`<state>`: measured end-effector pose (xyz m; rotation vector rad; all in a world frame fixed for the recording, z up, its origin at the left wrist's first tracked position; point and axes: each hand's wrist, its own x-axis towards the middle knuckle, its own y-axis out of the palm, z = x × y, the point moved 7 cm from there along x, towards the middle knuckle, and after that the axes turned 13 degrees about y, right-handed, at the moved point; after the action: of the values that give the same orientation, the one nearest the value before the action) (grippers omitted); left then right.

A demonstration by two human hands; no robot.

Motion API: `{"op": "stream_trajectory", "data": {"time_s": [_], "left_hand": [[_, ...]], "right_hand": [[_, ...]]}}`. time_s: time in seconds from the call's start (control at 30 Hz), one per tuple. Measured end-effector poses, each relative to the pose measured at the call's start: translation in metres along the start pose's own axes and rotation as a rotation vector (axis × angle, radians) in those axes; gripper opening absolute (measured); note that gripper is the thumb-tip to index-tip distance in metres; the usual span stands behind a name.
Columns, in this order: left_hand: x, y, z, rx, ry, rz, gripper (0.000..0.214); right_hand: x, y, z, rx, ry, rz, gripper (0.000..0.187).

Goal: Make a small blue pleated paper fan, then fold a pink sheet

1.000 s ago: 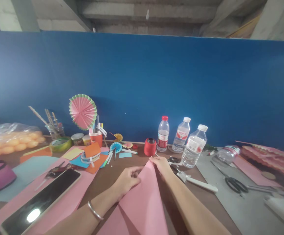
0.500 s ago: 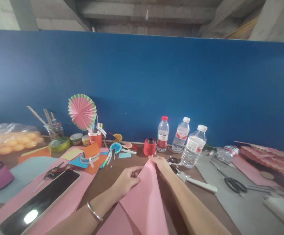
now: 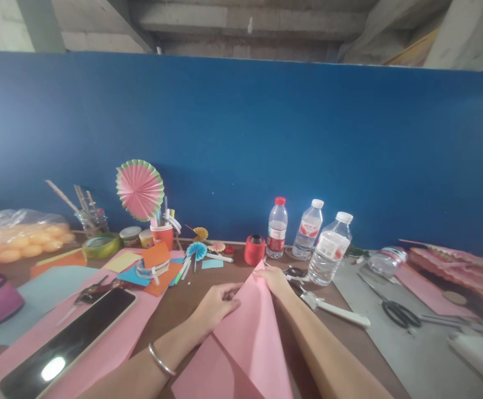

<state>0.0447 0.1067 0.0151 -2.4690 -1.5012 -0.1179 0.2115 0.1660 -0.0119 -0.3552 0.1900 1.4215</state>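
Observation:
A sheet of pink paper (image 3: 247,327) lies before me, folded over so that it narrows to a point at its far end. My right hand (image 3: 273,278) pinches the paper close to that point, thumb and fingers closed on it. On the paper's left edge, my left hand (image 3: 220,302) is closed with curled fingers, gripping the edge. A silver bangle (image 3: 162,360) circles the left wrist. Just beyond the paper's tip stands a red roll (image 3: 254,249) with a dark centre.
Water bottles (image 3: 330,249) stand behind my right hand, near a white-handled tool (image 3: 341,313). Black scissors (image 3: 399,313) lie farther right. At left are a phone (image 3: 70,343), colored paper pieces (image 3: 156,257), and an orange cup (image 3: 163,235) of pens with a pink paper fan (image 3: 140,190).
The folded paper has shifted slightly, its lower part moving right and its tip showing more above my right hand. Both hands keep their hold, nearly in place.

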Motion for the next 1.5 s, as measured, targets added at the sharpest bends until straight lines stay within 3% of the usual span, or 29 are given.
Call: {"op": "stream_trajectory", "data": {"time_s": [0.23,0.5,0.83,1.1,1.5], "left_hand": [[0.000,0.000,0.000,-0.028,0.016,-0.014,0.051],[0.003,-0.020,0.005,0.086,0.040,-0.193,0.049],[0.004,-0.018,0.007,-0.029,-0.022,-0.107,0.052],[0.000,-0.005,0.002,0.007,-0.027,0.051,0.054],[0.001,-0.006,0.003,0.060,-0.014,0.045,0.054]], "right_hand": [[-0.005,-0.005,0.003,0.049,-0.006,-0.032,0.018],[-0.008,0.011,0.003,0.063,0.045,0.103,0.020],[-0.008,0.009,0.002,0.142,0.051,0.120,0.014],[0.001,-0.006,-0.008,0.366,-0.005,-0.020,0.020],[0.009,-0.009,-0.014,0.392,-0.069,-0.092,0.023]]}}
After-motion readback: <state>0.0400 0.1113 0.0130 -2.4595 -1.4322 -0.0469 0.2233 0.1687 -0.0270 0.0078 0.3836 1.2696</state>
